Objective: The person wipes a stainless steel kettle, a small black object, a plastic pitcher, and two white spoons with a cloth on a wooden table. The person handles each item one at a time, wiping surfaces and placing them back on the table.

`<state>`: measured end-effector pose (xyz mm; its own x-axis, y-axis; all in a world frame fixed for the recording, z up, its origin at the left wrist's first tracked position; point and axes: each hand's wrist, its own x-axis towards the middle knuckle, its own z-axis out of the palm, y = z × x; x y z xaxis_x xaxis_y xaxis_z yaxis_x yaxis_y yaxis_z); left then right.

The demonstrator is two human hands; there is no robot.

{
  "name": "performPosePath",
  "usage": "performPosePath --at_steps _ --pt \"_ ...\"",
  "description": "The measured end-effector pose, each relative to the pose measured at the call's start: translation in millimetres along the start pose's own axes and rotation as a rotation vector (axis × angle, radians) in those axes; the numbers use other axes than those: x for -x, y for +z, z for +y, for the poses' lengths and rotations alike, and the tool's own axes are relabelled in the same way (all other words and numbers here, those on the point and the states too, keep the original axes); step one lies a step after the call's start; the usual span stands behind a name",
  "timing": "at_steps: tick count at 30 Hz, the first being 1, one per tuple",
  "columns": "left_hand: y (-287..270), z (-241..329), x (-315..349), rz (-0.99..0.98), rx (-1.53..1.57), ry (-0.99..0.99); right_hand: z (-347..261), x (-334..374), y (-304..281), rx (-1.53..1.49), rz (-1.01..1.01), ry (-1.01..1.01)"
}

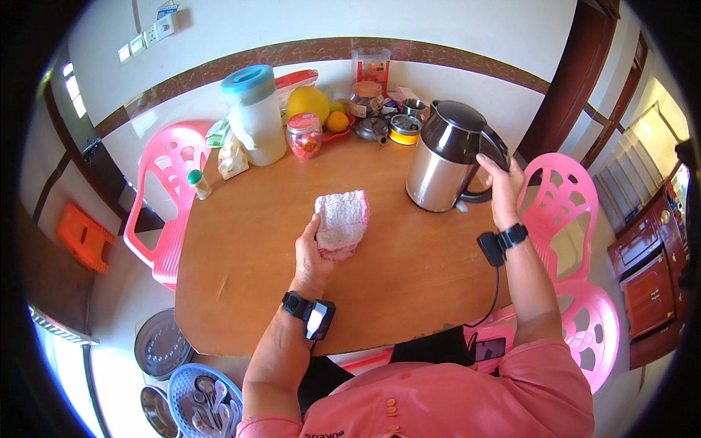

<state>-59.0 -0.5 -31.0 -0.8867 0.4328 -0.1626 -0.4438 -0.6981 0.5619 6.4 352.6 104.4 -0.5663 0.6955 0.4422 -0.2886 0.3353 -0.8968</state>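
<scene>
My left hand (314, 255) grips a folded white cloth (342, 223) with pink edging, held over the middle of the wooden table (248, 270). On the right, my right hand (502, 182) is closed around the black handle of an electric kettle (442, 164). The kettle has a shiny steel body and a black top, and stands upright near the table's right side; whether its base touches the table is hard to tell. The fingers behind the cloth are partly hidden.
Along the wall stand a lidded plastic jug (255, 120), a red candy jar (304, 136), a yellow round fruit (307, 104), a small teapot (371, 130) and a yellow tin (404, 130). A green-capped shaker (198, 185) is at the left edge. Pink chairs (558, 182) flank the table.
</scene>
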Motion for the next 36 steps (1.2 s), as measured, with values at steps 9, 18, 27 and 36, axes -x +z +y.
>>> performPosePath --at_steps 9,18,27,36 --pt "1 2 -1 -0.035 0.036 0.012 46 -74 35 0.400 0.135 0.039" --pt "0 7 -4 -0.050 0.125 0.116 14 -44 37 0.703 0.280 -0.734" --pt "-6 11 -1 -0.039 0.061 0.029 93 -30 168 0.566 -0.607 -0.147" --pt "-4 9 -3 0.052 0.175 -0.011 163 -69 242 0.390 -0.578 0.008"
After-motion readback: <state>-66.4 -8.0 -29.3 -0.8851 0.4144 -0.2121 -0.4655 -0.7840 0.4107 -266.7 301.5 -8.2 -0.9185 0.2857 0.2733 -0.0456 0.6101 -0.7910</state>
